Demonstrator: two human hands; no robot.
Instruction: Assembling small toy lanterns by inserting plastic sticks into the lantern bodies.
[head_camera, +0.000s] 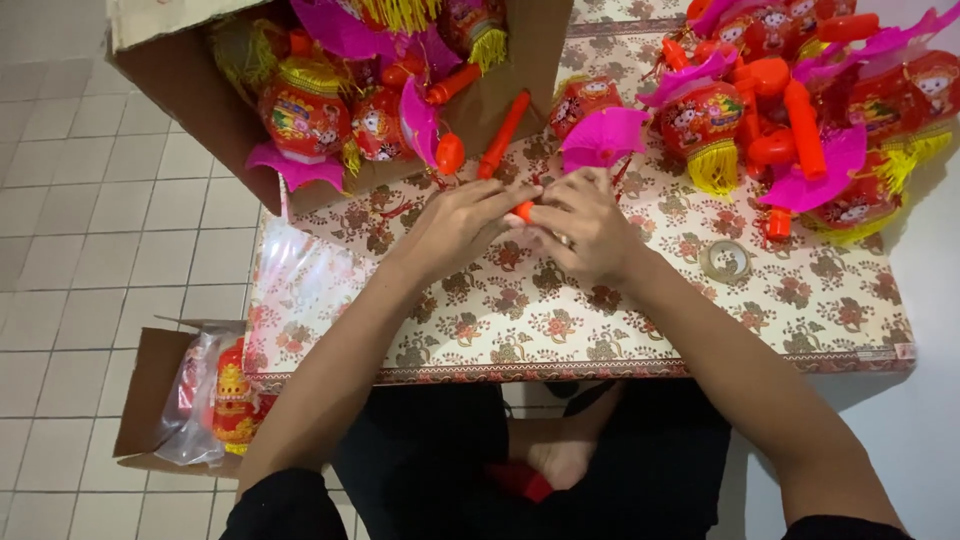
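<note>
Both hands meet over the middle of the bench (560, 330), which is covered with a flowered cloth. The left hand (462, 226) and the right hand (585, 232) pinch a small orange-red stick (522, 209) between them; only a short bit of it shows between the fingertips, so its full length is hidden. The fingers of both hands are curled and closed on it.

The stick looks like thin moulded plastic: light, stiff, smooth enough to slip, and likely to snap if bent hard. A fingertip pinch near each end, as now, seems the sound hold.

Just beyond the hands lies a lantern (598, 128) with a pink paper fan top. Its paper and tassel parts look soft and easily creased, so the harder red body would be the safer place to grip. More lanterns lie in a pile (800, 110) at the far right, and others fill a box (190, 100) at the far left. A tape roll (725, 260) sits near the right wrist.
</note>
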